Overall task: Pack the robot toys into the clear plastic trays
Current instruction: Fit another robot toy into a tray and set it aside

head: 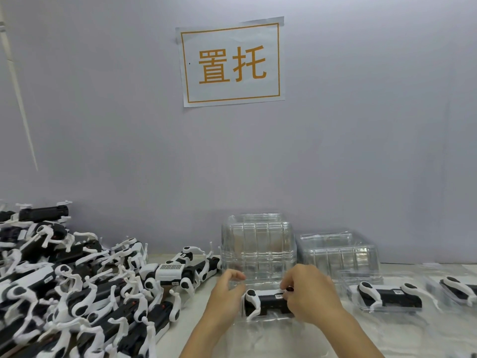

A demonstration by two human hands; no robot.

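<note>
Toy (265, 303) lies in a clear tray (268, 320) on the table (196, 316), long axis running left to right, white leg end toward the left. The right hand (309, 295) sits over the toy's right end with fingers curled onto it, seemingly pressing or pinching it down, though the fingertips are blurred. The left hand (227, 288) hovers just beside the toy's left end, fingers loosely bent, holding nothing I can make out. So the right hand has the toy, and the next push looks to be straight down into the tray.

Behind the toy stands a stack of empty trays (258, 244), with a lower stack (338, 251) to its right. Right of the toy sits a packed tray (387, 297). Left of it sprawls the pile of loose toys (77, 293), well clear of both hands.
</note>
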